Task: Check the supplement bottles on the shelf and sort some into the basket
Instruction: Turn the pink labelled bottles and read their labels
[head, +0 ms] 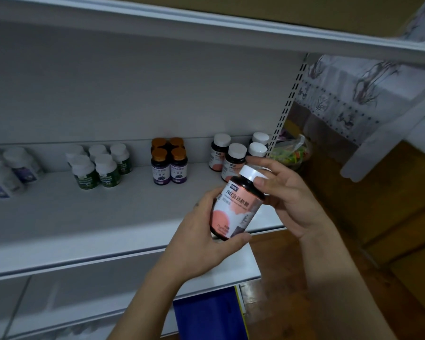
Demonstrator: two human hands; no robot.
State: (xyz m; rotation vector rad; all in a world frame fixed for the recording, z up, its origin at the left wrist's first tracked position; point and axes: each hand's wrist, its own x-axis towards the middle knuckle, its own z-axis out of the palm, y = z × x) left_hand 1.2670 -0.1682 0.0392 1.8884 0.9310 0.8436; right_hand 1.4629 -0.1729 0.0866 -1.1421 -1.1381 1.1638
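Pink-label supplement bottle (236,207): long axis tilted, white cap (250,173) toward 1 o'clock. Left hand (196,244) grip wraps the body from 7 o'clock; right hand (287,200) grip holds the cap.

The nearest bottle (233,207) is dark brown, with a white cap (249,173) and a pink and white label that carries a coral circle and dark characters. The shelf (84,217) is pale grey-white. On it, the purple-label bottles (169,165) have orange-brown caps, the green-label bottles (96,170) have white caps, and the white bottles (10,173) at far left show blue-purple labels. The cloth (349,99) is white with a purple plant pattern and dotted lines. The floor (378,217) is brown wood.
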